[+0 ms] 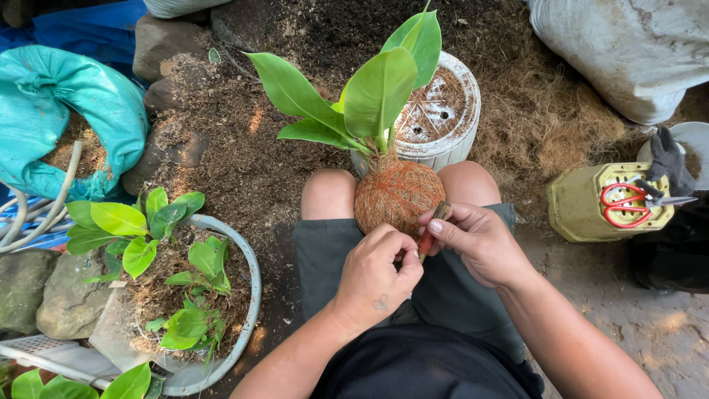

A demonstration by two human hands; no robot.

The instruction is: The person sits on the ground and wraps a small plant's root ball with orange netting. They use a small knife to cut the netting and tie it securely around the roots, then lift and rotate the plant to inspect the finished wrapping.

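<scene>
A: What is seen from the head camera at the knees?

B: A fibre-wrapped root ball [399, 196] with a green-leaved plant [354, 96] is rested between the knees, in front of an upturned white pot [442, 111].

A: And the hands?

B: The left hand [377, 277] is curled, its fingertips pinched just beside the ball. A small reddish tool [430, 230] is gripped by the right hand [476, 240], against the ball.

A: Elsewhere?

B: Red-handled scissors [628, 203] are laid on a yellow container [607, 203] at the right.

front: white pot [443, 118] blocks | right: bare ground [591, 273] open (scissors [628, 203] beyond)
</scene>
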